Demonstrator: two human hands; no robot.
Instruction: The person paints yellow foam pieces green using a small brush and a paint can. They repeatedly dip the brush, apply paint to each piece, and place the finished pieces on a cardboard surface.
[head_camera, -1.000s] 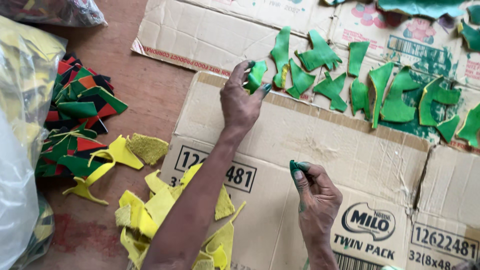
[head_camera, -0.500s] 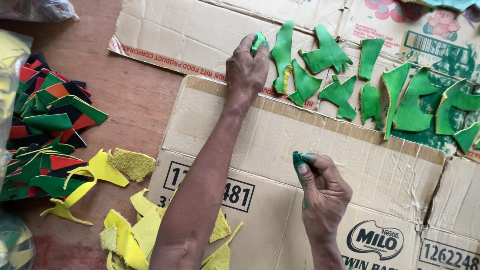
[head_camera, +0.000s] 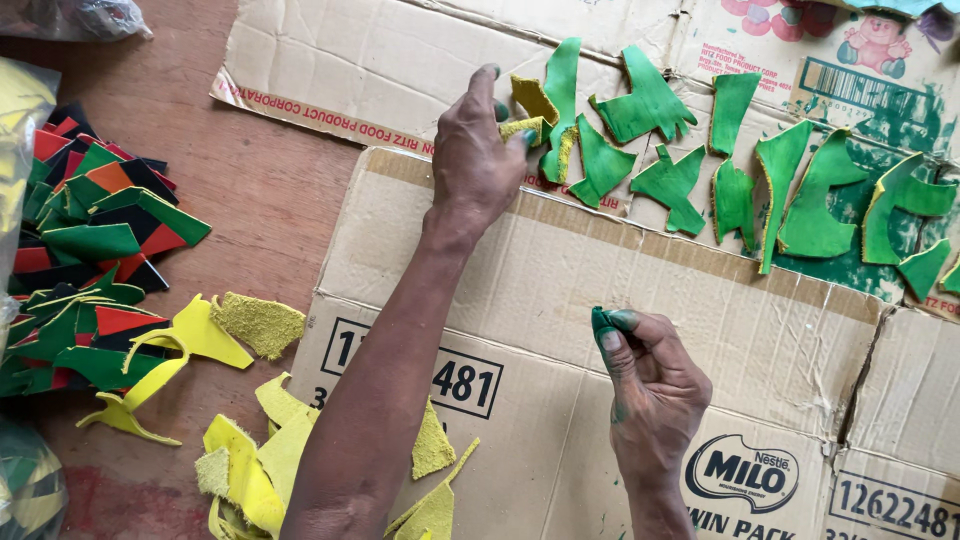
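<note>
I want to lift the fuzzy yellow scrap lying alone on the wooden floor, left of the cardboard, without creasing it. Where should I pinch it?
Pinch the fuzzy yellow scrap at its right corner, coming from the right. It lies flat, that corner pokes out free over bare floor, while its left edge appears to overlap a smooth yellow piece.

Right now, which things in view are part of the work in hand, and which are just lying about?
In use:
- left hand placing a small yellow suede scrap
- right hand pinching a green-stained dauber
- row of green-painted leather offcuts
- flattened brown cardboard sheets
- pile of unpainted yellow leather scraps

Lying about:
- stack of red, green and black leather pieces
- clear plastic bag
</note>
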